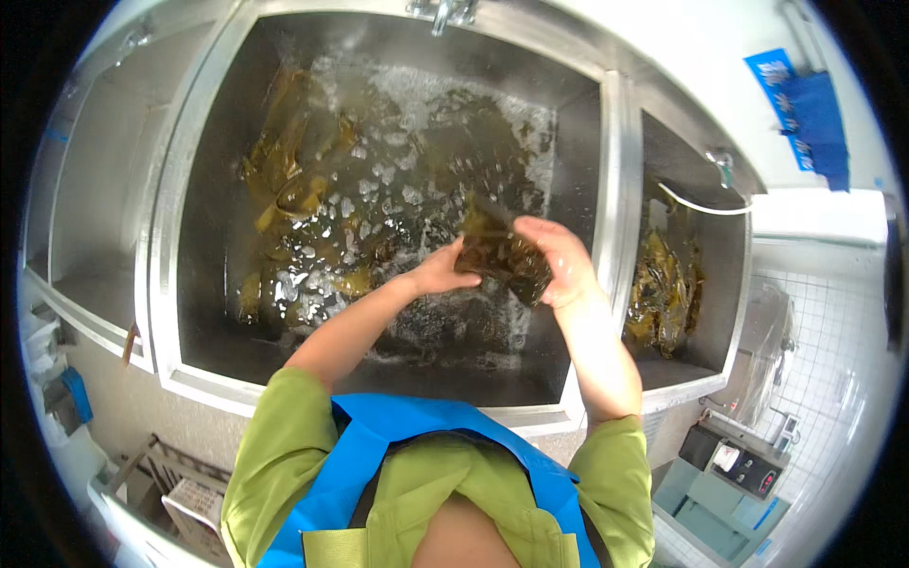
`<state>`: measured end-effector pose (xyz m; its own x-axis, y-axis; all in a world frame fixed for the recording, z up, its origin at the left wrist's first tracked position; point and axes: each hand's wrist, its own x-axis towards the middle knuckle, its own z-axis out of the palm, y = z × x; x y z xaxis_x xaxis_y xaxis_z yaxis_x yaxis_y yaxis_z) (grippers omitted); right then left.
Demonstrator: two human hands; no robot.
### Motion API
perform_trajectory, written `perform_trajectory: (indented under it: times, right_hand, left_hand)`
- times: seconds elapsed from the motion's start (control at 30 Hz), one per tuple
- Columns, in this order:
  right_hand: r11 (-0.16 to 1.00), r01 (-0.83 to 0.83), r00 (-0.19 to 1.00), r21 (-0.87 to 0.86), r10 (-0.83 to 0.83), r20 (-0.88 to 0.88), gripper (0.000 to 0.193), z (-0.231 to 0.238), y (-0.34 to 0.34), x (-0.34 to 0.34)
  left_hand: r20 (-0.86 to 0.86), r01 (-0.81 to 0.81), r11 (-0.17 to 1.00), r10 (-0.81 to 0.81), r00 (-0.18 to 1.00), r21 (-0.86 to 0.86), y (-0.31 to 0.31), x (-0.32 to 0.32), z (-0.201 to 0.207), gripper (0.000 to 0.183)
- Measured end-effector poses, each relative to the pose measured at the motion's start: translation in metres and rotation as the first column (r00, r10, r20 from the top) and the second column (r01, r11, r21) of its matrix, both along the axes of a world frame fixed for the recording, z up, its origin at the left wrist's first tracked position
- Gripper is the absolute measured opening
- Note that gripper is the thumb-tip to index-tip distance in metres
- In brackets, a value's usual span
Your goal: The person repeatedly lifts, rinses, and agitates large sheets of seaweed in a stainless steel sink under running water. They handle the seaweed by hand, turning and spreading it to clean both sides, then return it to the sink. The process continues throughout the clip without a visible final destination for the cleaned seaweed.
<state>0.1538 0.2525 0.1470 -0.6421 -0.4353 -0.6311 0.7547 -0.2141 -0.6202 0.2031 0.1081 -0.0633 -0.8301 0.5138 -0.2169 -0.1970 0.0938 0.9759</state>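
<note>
A bundle of dark brown-green leaves [502, 257], wet and overlapping, is held just over the water in a large metal sink [379, 381]. My left hand [441, 271] is closed on the bundle's left edge, its thumb toward me. Around the right edge curls my right hand [562, 263], some of its fingers hidden by the leaves. More loose leaves [294, 197] float or lie under the rippling, bubbly water at the sink's left side. Whether these are plant leaves or seaweed I cannot tell for sure.
To the right, a narrower sink holds a heap of similar leaves [663, 289] under a tap with a white hose [705, 208]. Another basin [99, 208] adjoins on the left. A faucet [442, 14] juts over the far rim. Blue gloves or cloths [810, 118] hang at the upper right.
</note>
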Motion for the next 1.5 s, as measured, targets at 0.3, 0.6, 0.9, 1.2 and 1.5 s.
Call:
perform_trajectory:
  times: [0.3, 0.6, 0.9, 1.2, 1.5]
  right_hand:
    - [0.907, 0.367, 0.838, -0.207, -0.419, -0.348, 0.02, 0.178, 0.007, 0.026]
    - [0.974, 0.225, 0.857, 0.006, -0.195, -0.476, 0.062, 0.031, 0.043, 0.091]
    - [0.974, -0.228, 0.776, -0.004, 0.179, -0.604, 0.031, -0.029, 0.093, 0.192]
    - [0.939, -0.187, 0.876, -0.288, 0.027, -0.481, 0.026, 0.017, 0.143, 0.183]
    - [0.86, -0.105, 0.991, -0.499, 0.047, -0.127, 0.026, 0.003, 0.148, 0.152]
  left_hand:
    - [-0.16, -0.3, 0.943, 0.278, 0.947, -0.143, -0.009, 0.044, 0.09, 0.044]
    - [0.53, -0.434, 0.839, 0.216, 0.82, 0.329, -0.027, 0.119, 0.153, 0.041]
    - [0.517, -0.387, 0.669, 0.005, 0.856, 0.635, 0.043, 0.129, 0.224, 0.044]
    - [0.285, -0.424, 0.783, 0.323, 0.902, 0.455, 0.09, 0.151, 0.26, 0.043]
    - [0.144, -0.345, 0.874, 0.314, 0.938, 0.343, 0.123, 0.191, 0.216, 0.041]
